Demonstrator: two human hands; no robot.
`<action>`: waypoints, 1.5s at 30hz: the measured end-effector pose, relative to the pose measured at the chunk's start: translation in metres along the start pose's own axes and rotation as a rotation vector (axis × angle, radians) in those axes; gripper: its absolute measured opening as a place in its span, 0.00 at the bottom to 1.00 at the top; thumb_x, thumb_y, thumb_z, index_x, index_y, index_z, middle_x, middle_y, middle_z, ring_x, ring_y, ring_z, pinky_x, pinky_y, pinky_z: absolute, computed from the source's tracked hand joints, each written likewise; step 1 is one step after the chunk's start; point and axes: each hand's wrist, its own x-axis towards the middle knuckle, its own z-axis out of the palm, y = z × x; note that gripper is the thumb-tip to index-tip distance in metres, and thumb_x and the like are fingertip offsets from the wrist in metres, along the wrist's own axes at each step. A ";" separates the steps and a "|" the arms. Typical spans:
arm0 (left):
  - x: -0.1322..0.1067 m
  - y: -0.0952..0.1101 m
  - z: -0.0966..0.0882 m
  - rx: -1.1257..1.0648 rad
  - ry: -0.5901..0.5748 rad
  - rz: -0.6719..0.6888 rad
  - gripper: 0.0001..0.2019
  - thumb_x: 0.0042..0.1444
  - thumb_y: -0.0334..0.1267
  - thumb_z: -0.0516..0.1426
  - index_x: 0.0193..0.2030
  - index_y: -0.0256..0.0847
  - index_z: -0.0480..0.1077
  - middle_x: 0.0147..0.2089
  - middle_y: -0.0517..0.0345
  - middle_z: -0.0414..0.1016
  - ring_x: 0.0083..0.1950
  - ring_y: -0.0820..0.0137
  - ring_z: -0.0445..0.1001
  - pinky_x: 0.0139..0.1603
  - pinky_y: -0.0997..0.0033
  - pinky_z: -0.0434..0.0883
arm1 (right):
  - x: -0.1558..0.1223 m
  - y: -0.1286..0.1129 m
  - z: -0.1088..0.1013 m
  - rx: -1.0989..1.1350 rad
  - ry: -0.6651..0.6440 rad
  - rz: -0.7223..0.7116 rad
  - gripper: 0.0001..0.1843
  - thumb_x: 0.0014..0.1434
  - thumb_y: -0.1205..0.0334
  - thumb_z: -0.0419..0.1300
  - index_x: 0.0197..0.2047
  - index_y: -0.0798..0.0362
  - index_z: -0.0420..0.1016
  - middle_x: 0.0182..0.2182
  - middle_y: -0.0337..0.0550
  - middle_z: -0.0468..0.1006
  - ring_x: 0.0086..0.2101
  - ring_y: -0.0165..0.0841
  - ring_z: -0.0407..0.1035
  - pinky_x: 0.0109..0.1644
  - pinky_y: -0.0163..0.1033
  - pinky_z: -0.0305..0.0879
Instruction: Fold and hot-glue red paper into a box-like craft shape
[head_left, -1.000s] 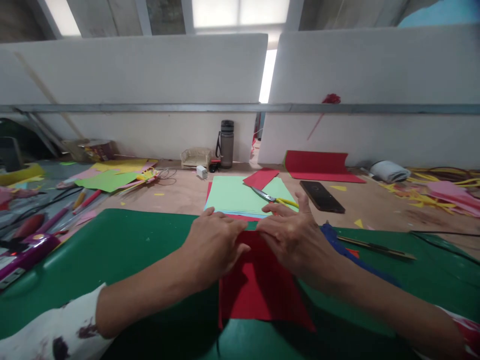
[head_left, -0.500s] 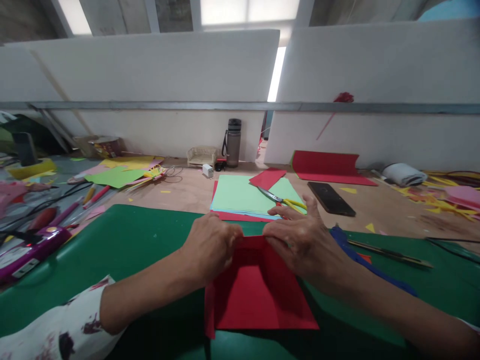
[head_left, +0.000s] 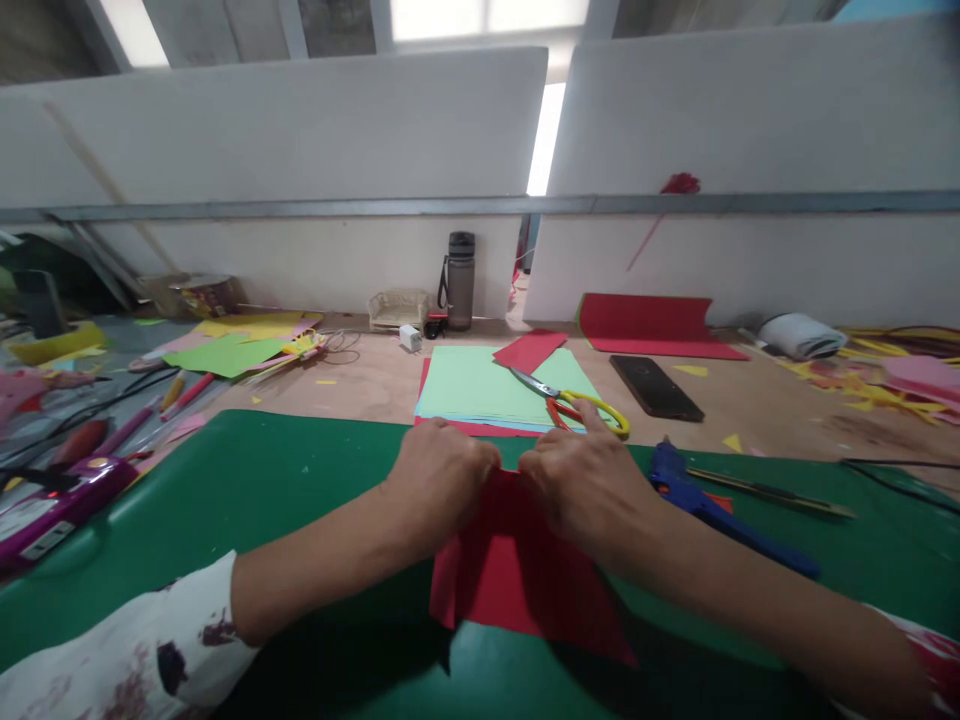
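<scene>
A folded sheet of red paper (head_left: 517,590) is held over the green mat (head_left: 300,470), its near edge lifted and casting a shadow. My left hand (head_left: 442,480) pinches its far edge on the left. On the right of that same edge, my right hand (head_left: 581,485) is closed on the paper, with the index finger raised toward the scissors. Only a short strip of red edge shows between the two hands. Just beyond them, yellow-and-orange-handled scissors (head_left: 574,405) lie on a stack of pale green paper (head_left: 472,385).
A blue glue gun (head_left: 720,510) and a slim craft knife (head_left: 772,492) lie right of my right arm. Behind stand a phone (head_left: 656,387), a folded red card (head_left: 649,325) and a bottle (head_left: 461,285). Leftward are a purple power strip (head_left: 67,505) and coloured paper (head_left: 225,353).
Both hands have drawn closer together along the far edge. The red paper has tilted, its near left corner lifting off the mat. My right fingers have curled in more.
</scene>
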 end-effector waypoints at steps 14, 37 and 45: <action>0.003 -0.015 0.000 -0.165 -0.068 -0.105 0.14 0.43 0.26 0.50 0.28 0.38 0.77 0.27 0.53 0.77 0.27 0.68 0.71 0.25 0.74 0.58 | 0.010 0.004 -0.001 -0.010 -0.149 0.120 0.08 0.53 0.62 0.59 0.24 0.52 0.76 0.23 0.46 0.78 0.29 0.39 0.70 0.30 0.38 0.48; -0.015 -0.001 0.029 -1.731 -0.169 -0.543 0.19 0.54 0.42 0.55 0.50 0.34 0.67 0.38 0.50 0.72 0.38 0.67 0.71 0.36 0.69 0.68 | -0.001 0.005 0.033 0.167 0.222 -0.100 0.15 0.59 0.68 0.49 0.26 0.53 0.73 0.23 0.40 0.75 0.26 0.30 0.67 0.29 0.36 0.53; -0.025 0.001 0.030 -1.797 -0.057 -0.318 0.26 0.58 0.48 0.54 0.61 0.41 0.58 0.54 0.47 0.69 0.54 0.62 0.68 0.51 0.63 0.66 | -0.005 0.012 0.031 -0.052 0.713 -0.348 0.12 0.59 0.76 0.50 0.36 0.63 0.76 0.26 0.50 0.78 0.31 0.35 0.71 0.37 0.39 0.64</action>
